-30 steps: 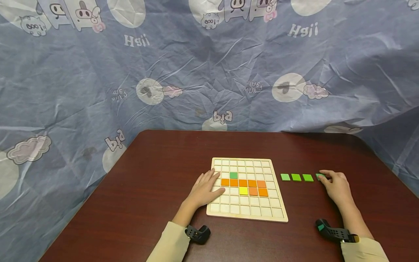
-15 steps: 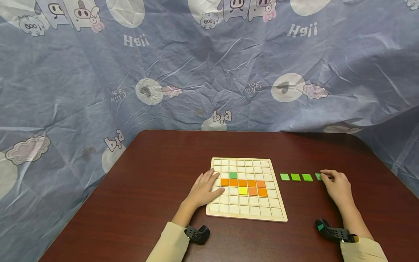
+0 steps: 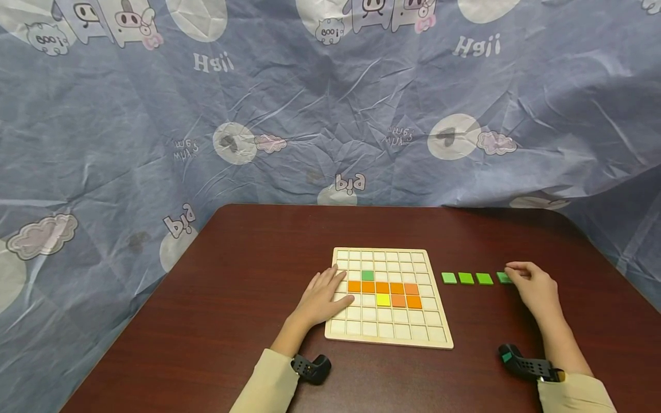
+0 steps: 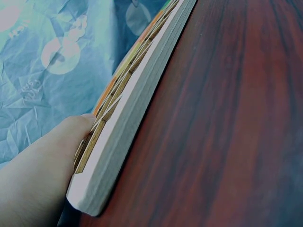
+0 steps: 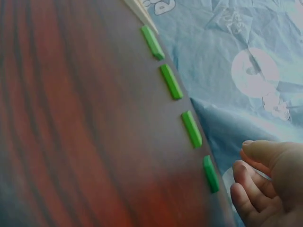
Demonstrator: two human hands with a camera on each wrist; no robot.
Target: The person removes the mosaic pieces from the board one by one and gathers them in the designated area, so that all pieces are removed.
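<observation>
In the head view, a pale wooden grid board (image 3: 385,331) lies flat, with orange tiles (image 3: 397,288), a yellow tile (image 3: 383,300) and a green tile (image 3: 367,276) in its cells. My left hand (image 3: 321,298) rests with spread fingers on the board's left edge; its thumb (image 4: 71,135) touches the near part of that edge. The bluish-green tile (image 5: 211,174) lies on the table at the right end of a tile row. My right hand (image 3: 537,289) hovers beside it, fingers loosely bent and apart from the tile, as the right wrist view shows.
Three lighter green tiles, a pale one (image 3: 448,278) and two brighter ones (image 3: 466,278), continue the row between board and right hand. The dark red-brown table (image 3: 248,275) ends at a hanging blue-grey printed cloth (image 3: 310,115).
My right hand has let go of the bluish-green tile and risen slightly from it, so more of that tile shows. The left hand stays in place on the board.
</observation>
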